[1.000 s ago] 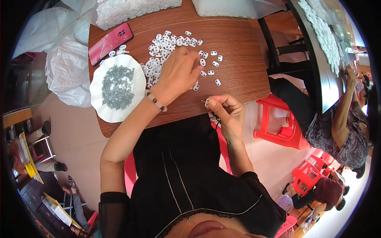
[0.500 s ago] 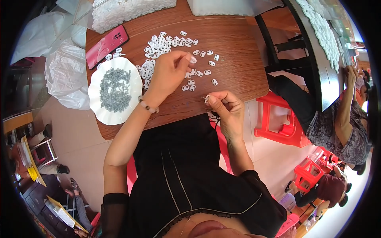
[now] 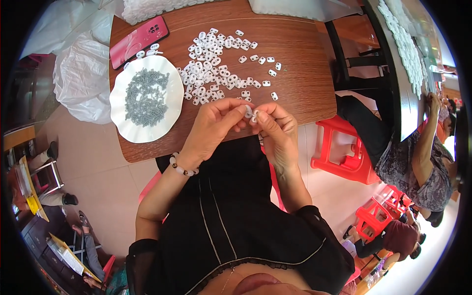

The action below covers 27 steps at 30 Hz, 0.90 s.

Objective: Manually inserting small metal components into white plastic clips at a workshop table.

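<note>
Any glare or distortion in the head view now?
Head view: fisheye bends the table edges, corners black; head view: lower right washed out white; head view: white pieces between left hand and right hand too small for fine detail.

Held wht pcs [image 3: 255,116] part-hid; bin [image 3: 302,9] cut off.

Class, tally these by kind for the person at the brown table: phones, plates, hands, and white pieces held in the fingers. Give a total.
Phone: 1
Plate: 1
Left hand and right hand: 2
White pieces held: 2
Total: 6
</note>
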Each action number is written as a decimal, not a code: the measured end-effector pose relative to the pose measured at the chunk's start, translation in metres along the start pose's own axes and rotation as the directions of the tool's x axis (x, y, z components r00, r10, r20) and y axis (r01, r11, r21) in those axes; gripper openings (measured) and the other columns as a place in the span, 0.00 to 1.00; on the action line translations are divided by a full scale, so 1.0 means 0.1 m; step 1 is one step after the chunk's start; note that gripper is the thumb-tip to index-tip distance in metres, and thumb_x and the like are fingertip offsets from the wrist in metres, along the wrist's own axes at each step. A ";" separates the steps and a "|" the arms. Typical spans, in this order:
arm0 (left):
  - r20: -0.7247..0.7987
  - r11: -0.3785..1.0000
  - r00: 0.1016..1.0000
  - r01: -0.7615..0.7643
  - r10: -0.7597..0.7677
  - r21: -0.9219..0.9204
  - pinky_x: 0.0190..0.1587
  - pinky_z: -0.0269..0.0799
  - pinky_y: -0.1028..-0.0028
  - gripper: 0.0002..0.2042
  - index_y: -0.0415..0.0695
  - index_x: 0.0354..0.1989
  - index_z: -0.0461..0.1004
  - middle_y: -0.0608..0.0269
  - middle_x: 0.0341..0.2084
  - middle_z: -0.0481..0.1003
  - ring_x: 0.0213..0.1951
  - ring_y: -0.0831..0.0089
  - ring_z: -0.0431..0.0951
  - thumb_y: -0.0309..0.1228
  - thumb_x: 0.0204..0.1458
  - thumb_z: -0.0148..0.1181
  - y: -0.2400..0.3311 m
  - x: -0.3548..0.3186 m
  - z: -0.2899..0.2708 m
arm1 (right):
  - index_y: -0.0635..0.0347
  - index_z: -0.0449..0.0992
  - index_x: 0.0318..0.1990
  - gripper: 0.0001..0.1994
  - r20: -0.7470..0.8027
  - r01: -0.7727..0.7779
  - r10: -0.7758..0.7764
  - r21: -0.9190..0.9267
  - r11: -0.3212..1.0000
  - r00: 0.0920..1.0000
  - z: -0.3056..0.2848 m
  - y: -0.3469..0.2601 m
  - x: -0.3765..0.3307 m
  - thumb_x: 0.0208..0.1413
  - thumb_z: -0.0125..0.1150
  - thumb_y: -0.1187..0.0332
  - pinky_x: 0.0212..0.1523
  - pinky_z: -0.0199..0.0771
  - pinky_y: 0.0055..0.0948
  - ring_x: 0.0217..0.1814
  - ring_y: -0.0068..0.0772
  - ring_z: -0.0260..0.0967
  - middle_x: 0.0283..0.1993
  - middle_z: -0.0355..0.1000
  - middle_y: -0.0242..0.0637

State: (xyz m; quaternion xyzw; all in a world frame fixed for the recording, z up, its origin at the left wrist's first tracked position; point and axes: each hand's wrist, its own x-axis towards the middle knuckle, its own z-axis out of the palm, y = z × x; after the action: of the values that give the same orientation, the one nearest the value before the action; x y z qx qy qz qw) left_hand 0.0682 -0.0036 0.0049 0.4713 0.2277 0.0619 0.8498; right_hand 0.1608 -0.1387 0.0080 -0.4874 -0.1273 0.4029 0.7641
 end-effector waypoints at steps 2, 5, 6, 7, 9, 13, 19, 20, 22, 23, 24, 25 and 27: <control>0.004 0.999 1.000 0.015 -0.015 -0.047 0.35 0.69 0.84 0.11 0.37 0.44 0.76 0.68 0.30 0.76 0.31 0.85 0.72 0.30 0.59 0.55 -0.03 -0.04 -0.02 | 0.64 0.75 0.38 0.07 0.017 -0.005 0.004 0.037 0.999 1.000 0.00 0.02 0.00 0.58 0.60 0.68 0.35 0.65 0.16 0.34 0.15 0.68 0.34 0.75 0.31; 0.013 0.995 1.000 0.023 -0.022 -0.098 0.35 0.69 0.84 0.12 0.37 0.45 0.76 0.69 0.30 0.76 0.32 0.85 0.72 0.31 0.59 0.55 -0.08 -0.06 -0.07 | 0.63 0.75 0.38 0.07 0.006 0.011 -0.012 0.047 0.999 1.000 0.00 0.02 -0.02 0.58 0.59 0.68 0.36 0.66 0.17 0.34 0.16 0.68 0.33 0.74 0.31; 0.016 0.995 1.000 0.015 -0.014 -0.103 0.36 0.69 0.84 0.12 0.37 0.46 0.76 0.69 0.30 0.75 0.32 0.85 0.71 0.32 0.59 0.55 -0.10 -0.07 -0.08 | 0.63 0.75 0.38 0.07 0.001 0.012 -0.012 0.033 0.999 1.000 -0.02 0.02 -0.02 0.58 0.59 0.68 0.36 0.66 0.17 0.34 0.16 0.68 0.33 0.74 0.31; 0.016 0.994 1.000 0.017 -0.015 -0.104 0.36 0.69 0.84 0.12 0.37 0.46 0.76 0.69 0.30 0.75 0.32 0.85 0.71 0.32 0.59 0.55 -0.11 -0.07 -0.10 | 0.63 0.74 0.38 0.07 -0.004 0.012 -0.012 0.020 1.000 1.000 -0.02 0.02 -0.02 0.58 0.59 0.68 0.36 0.66 0.17 0.34 0.16 0.68 0.33 0.74 0.31; 0.026 0.991 0.999 -0.034 0.037 -0.127 0.36 0.69 0.84 0.12 0.37 0.46 0.76 0.69 0.30 0.75 0.32 0.85 0.71 0.32 0.60 0.55 -0.14 -0.08 -0.12 | 0.63 0.74 0.38 0.07 0.000 0.005 -0.005 0.015 1.000 1.000 -0.01 0.01 -0.03 0.58 0.59 0.68 0.36 0.66 0.17 0.34 0.16 0.68 0.33 0.74 0.30; 0.034 0.983 0.999 -0.025 0.032 -0.180 0.37 0.71 0.82 0.12 0.37 0.46 0.75 0.67 0.31 0.76 0.33 0.83 0.73 0.32 0.60 0.54 -0.14 -0.12 -0.10 | 0.63 0.74 0.37 0.06 0.000 -0.009 0.009 -0.033 0.999 1.000 -0.01 0.02 -0.04 0.58 0.59 0.69 0.36 0.65 0.17 0.34 0.16 0.68 0.32 0.73 0.30; 0.030 0.970 0.998 0.053 -0.047 -0.238 0.37 0.75 0.80 0.13 0.36 0.48 0.72 0.61 0.34 0.77 0.34 0.78 0.78 0.32 0.61 0.53 -0.13 -0.14 -0.10 | 0.62 0.74 0.36 0.05 -0.016 -0.020 0.018 -0.130 0.991 1.000 -0.03 0.04 -0.05 0.59 0.58 0.69 0.35 0.65 0.17 0.34 0.16 0.68 0.32 0.73 0.29; 0.025 0.966 0.999 0.045 -0.040 -0.256 0.37 0.75 0.80 0.13 0.36 0.48 0.71 0.61 0.34 0.77 0.34 0.78 0.78 0.31 0.60 0.53 -0.14 -0.15 -0.12 | 0.62 0.74 0.36 0.05 -0.015 -0.023 0.021 -0.130 0.991 1.000 -0.03 0.05 -0.05 0.59 0.58 0.69 0.35 0.65 0.17 0.34 0.16 0.68 0.32 0.73 0.29; 0.019 0.961 0.999 0.038 -0.034 -0.274 0.38 0.75 0.80 0.13 0.36 0.48 0.71 0.60 0.34 0.77 0.34 0.77 0.78 0.31 0.60 0.54 -0.18 -0.16 -0.15 | 0.62 0.74 0.36 0.05 -0.008 -0.016 0.015 -0.146 0.989 1.000 -0.03 0.06 -0.05 0.59 0.57 0.70 0.36 0.66 0.17 0.35 0.15 0.68 0.33 0.73 0.30; -0.004 0.954 0.999 0.046 -0.049 -0.297 0.38 0.75 0.79 0.12 0.35 0.47 0.71 0.60 0.35 0.78 0.34 0.77 0.78 0.30 0.59 0.55 -0.20 -0.16 -0.17 | 0.62 0.74 0.36 0.05 -0.007 -0.019 0.018 -0.146 0.989 1.000 -0.02 0.07 -0.05 0.59 0.57 0.70 0.36 0.66 0.17 0.35 0.15 0.68 0.33 0.73 0.30; -0.027 0.946 0.998 0.052 -0.064 -0.320 0.39 0.75 0.79 0.12 0.35 0.47 0.72 0.60 0.35 0.78 0.34 0.77 0.78 0.30 0.59 0.55 -0.21 -0.16 -0.18 | 0.63 0.74 0.36 0.05 -0.030 -0.034 0.030 -0.150 0.988 0.999 -0.01 0.07 -0.05 0.59 0.57 0.70 0.37 0.67 0.18 0.35 0.15 0.68 0.33 0.73 0.30; -0.029 0.946 0.997 0.053 -0.066 -0.320 0.39 0.75 0.79 0.12 0.35 0.47 0.72 0.60 0.35 0.78 0.34 0.77 0.78 0.30 0.59 0.55 -0.21 -0.17 -0.18 | 0.63 0.74 0.36 0.05 -0.053 -0.049 0.042 -0.154 0.987 0.998 0.01 0.08 -0.05 0.59 0.57 0.71 0.38 0.67 0.18 0.36 0.16 0.68 0.33 0.73 0.30; -0.049 0.939 0.996 0.059 -0.080 -0.339 0.40 0.76 0.77 0.12 0.35 0.47 0.72 0.60 0.35 0.78 0.35 0.77 0.78 0.28 0.57 0.57 -0.22 -0.18 -0.18 | 0.63 0.74 0.36 0.05 -0.048 -0.056 0.049 -0.156 0.986 0.998 0.04 0.10 -0.05 0.59 0.57 0.71 0.39 0.68 0.18 0.36 0.16 0.68 0.34 0.73 0.30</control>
State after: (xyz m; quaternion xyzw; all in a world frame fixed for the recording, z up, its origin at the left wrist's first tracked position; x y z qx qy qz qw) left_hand 0.0415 -0.0081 -0.0154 0.3084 0.2566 0.0847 0.9121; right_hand 0.1506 -0.1379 0.0025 -0.5581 -0.1287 0.4008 0.7151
